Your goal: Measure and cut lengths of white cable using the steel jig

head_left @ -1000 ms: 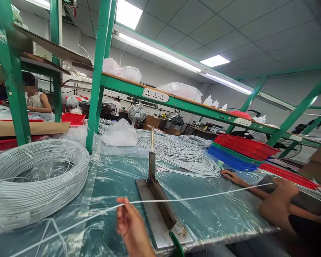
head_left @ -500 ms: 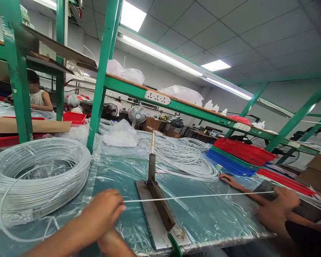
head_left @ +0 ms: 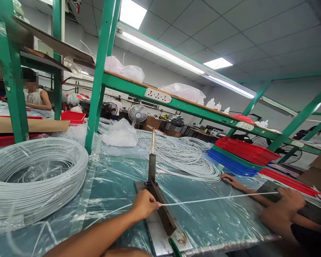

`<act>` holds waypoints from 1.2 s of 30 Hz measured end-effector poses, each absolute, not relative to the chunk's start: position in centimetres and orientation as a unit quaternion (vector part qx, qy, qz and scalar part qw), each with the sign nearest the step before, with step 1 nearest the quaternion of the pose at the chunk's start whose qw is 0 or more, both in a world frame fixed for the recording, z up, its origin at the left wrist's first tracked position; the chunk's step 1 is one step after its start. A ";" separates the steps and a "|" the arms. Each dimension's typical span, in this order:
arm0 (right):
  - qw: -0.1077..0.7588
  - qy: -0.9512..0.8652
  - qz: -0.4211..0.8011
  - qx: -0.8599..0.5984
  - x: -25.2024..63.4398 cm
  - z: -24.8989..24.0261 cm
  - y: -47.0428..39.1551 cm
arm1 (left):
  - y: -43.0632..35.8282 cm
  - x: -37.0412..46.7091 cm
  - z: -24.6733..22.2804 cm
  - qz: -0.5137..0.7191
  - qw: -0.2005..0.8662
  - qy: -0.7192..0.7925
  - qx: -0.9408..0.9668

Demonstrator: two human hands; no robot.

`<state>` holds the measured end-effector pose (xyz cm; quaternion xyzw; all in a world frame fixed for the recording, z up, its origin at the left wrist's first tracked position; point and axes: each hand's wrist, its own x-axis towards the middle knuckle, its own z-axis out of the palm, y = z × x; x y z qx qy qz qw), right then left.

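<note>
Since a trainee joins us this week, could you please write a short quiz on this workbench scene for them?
1. Multiple choice: What does the left hand of the camera wearer pinch?
A) The rim of a coil
B) A pale cable
C) A plastic bag

2. True or false: In the stack at the right, the red trays lie above the blue trays.

3. Fill in the blank: At the right, the stretched cable runs to ____ hand.

Key: 1. B; 2. True; 3. another person's
</note>
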<state>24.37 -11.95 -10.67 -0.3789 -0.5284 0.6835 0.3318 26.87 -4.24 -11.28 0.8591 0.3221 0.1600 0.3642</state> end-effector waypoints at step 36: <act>0.566 -0.291 0.453 -0.624 47.4 5.5 -1.9 | -3.1 31.2 -14.7 0.211 0.422 0.462 0.751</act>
